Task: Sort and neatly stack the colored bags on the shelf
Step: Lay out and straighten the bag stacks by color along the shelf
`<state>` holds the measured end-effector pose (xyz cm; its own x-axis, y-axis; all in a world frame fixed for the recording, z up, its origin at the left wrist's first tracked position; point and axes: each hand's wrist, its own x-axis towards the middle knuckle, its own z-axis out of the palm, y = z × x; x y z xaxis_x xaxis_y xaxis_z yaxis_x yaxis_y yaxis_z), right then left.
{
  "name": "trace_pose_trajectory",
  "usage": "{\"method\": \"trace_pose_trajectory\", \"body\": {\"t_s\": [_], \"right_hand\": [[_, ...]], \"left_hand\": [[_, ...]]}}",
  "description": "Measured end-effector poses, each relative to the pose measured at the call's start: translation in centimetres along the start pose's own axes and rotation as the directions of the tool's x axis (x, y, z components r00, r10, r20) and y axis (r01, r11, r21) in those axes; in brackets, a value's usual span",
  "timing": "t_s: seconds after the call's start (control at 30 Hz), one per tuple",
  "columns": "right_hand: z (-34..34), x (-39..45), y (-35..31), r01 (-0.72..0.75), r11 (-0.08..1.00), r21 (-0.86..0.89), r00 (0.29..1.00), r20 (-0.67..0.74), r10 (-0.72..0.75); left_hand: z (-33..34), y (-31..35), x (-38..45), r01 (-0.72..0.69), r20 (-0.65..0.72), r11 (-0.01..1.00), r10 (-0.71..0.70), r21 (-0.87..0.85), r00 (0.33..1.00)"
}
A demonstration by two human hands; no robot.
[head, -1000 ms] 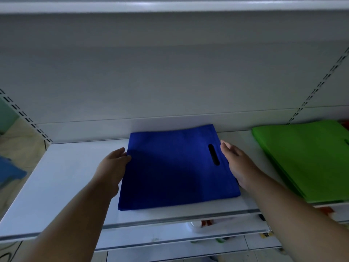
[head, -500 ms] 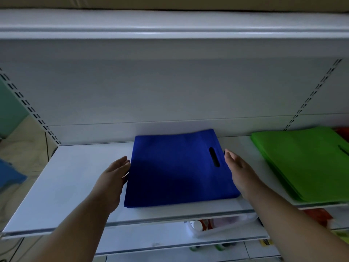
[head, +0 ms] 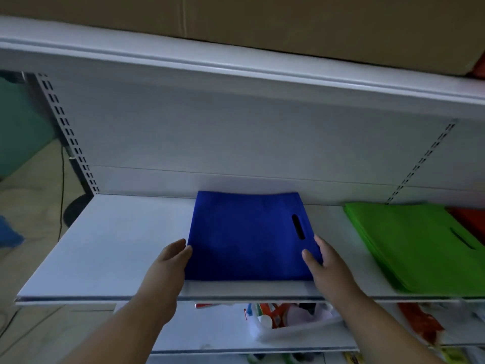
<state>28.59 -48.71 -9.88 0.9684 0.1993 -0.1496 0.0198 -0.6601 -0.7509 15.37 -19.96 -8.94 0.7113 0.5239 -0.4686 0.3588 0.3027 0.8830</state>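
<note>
Blue non-woven fabric is being squared up on the white shelf (head: 110, 248): the blue bag stack (head: 246, 235) is lying flat near the middle of the shelf board, its far edge close against the back panel (head: 236, 143) and its slot handle (head: 298, 226) turned toward 3 o'clock. The stack is being flanked from both sides, which reads as an aligning hold and not a lift. The left hand (head: 168, 269) is being set against the stack's 9 o'clock edge, its fingers (head: 181, 248) straight and relaxed, touching the fabric edge without curling round it. The right hand (head: 328, 264) is being laid at the 3 o'clock edge just below the slot handle, its thumb (head: 308, 256) resting on the top sheet while the other fingers run along the side; whether anything is being pinched underneath cannot be told, though the fingers look extended and released. Pressure from opposite sides is probably being used so that loose layers are nudged flush. At 3 o'clock of the blue stack, well apart from it, the green bag stack (head: 414, 245) is lying, with something red (head: 467, 219) partly hidden behind it. A cardboard box (head: 288, 19) is sitting on the shelf above, and a plastic bin (head: 288, 327) of mixed items is showing on the lower level.
</note>
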Motion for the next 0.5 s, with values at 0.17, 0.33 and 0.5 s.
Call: {"method": "trace_pose_trajectory", "body": {"t_s": [0.17,0.33,0.5], "right_hand": [[-0.1,0.7,-1.5,0.104,0.928,-0.358,0.988,-0.068,-0.137],[1.4,0.2,-3.7,0.288,0.790,-0.541,0.944,0.023,-0.328],[3.9,0.1,-4.7,0.397,0.712,-0.579,0.911,0.155,-0.382]], "left_hand": [[-0.3,1.5,0.1,0.091,-0.014,0.996,-0.092,-0.010,0.996],[0.0,3.5,0.5,0.172,-0.044,0.985,-0.172,0.004,0.984],[0.6,4.0,1.2,0.191,-0.038,0.980,-0.190,0.053,0.981]]}}
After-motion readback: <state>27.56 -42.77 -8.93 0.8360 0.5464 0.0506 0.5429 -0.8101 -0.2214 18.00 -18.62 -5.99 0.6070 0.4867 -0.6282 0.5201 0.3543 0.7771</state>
